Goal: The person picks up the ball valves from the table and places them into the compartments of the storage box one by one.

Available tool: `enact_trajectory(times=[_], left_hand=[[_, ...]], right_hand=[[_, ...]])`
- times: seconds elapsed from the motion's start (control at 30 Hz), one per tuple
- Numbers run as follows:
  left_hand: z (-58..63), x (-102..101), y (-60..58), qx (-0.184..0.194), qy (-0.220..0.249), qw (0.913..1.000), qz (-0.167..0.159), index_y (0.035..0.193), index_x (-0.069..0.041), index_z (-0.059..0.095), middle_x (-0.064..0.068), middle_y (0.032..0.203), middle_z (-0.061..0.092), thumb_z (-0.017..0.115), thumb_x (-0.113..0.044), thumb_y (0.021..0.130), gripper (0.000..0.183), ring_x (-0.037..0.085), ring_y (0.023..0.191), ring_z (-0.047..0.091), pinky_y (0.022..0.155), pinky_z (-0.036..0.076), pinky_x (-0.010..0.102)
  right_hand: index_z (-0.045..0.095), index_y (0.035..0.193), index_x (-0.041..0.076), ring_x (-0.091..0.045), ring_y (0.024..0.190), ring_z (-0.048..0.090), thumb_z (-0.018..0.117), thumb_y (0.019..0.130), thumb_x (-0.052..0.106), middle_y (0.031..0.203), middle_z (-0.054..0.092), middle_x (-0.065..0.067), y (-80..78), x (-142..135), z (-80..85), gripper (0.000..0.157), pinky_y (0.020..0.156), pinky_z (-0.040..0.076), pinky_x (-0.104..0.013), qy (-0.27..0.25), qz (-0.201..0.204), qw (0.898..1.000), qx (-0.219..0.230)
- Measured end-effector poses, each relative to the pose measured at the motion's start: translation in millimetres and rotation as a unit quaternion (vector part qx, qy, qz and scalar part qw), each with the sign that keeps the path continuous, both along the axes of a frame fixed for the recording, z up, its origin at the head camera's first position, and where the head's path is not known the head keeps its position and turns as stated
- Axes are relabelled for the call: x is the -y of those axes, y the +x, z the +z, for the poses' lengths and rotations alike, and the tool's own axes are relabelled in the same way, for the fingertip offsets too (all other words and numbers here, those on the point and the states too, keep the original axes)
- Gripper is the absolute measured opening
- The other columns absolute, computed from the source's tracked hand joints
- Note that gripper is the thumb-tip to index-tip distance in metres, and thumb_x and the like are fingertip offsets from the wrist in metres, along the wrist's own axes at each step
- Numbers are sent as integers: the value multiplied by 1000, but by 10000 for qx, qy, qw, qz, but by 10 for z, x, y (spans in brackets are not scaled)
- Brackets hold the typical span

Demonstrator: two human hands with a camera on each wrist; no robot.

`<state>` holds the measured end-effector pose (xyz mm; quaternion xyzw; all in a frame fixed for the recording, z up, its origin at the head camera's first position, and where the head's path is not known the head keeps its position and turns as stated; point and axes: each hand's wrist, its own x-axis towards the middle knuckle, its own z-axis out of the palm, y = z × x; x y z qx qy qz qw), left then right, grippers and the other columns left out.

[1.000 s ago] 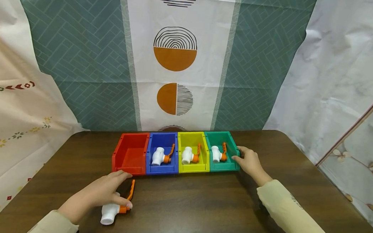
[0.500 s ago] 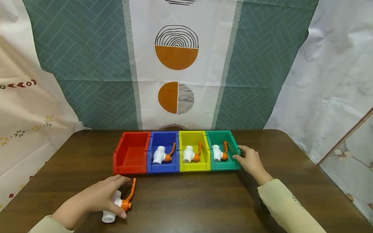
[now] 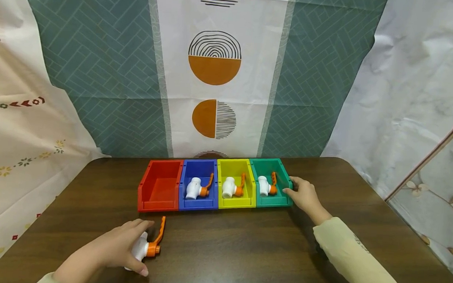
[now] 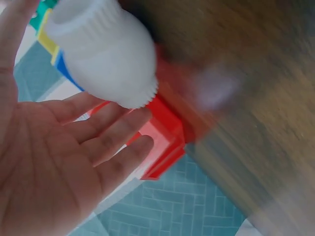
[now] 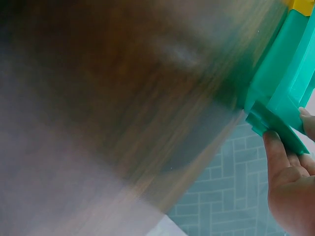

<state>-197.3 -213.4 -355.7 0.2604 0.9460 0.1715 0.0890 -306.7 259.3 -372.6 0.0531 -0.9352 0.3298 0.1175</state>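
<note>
In the head view a white ball valve (image 3: 140,248) with an orange lever lies on the table at the front left. My left hand (image 3: 116,244) is spread over its left side, thumb in front, and partly covers the white body. The left wrist view has the valve (image 4: 110,54) close above relaxed, spread fingers (image 4: 110,137). On the far right, my right hand (image 3: 305,197) grips the side wall of the green bin (image 3: 273,202). In the right wrist view its thumb (image 5: 306,120) is on the inner side of that wall and the fingers are outside.
Left of the green bin stand a yellow bin (image 3: 238,203), a blue bin (image 3: 199,206) and a red bin (image 3: 160,206), joined in a row. The green, yellow and blue bins each hold a similar valve. A patterned cloth (image 3: 312,77) hangs behind the table (image 3: 220,245).
My left hand has drawn back slightly toward the near left, uncovering more of the valve's orange part. The right hand keeps its grip on the green bin. The head view has shifted slightly.
</note>
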Motion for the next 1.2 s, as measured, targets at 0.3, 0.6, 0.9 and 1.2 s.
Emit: enact_trajectory(times=[0.3,0.6,0.9,1.2], left_hand=[[-36,58,72,-23,-69,10000,67,127,5,50,11,118,56,89,-40,54,95,27,98,53,78,50,43],[-43,82,58,191,8,9996,215,123,3,53,7,110,57,88,-35,57,84,20,88,51,68,49,32],[-4,69,38,214,117,9996,164,121,8,52,12,110,58,90,-30,56,84,21,88,53,71,49,33],[1,43,2,447,46,9985,312,120,7,53,13,110,59,91,-30,55,83,24,91,54,75,50,41]], right_hand=[[51,126,-14,-42,101,63,65,88,8,115,61,-32,-9,25,-8,46,83,55,-48,50,26,10000,-10],[51,127,-14,-42,100,63,64,88,9,114,61,-32,-10,30,-8,47,81,55,-49,46,67,9999,-76],[50,127,-13,-42,100,63,64,88,9,115,61,-32,-14,0,-2,47,81,55,-49,69,121,9999,-85],[48,129,-14,-44,103,62,63,89,9,117,59,-33,-1,-18,-3,48,82,55,-49,71,103,9999,60]])
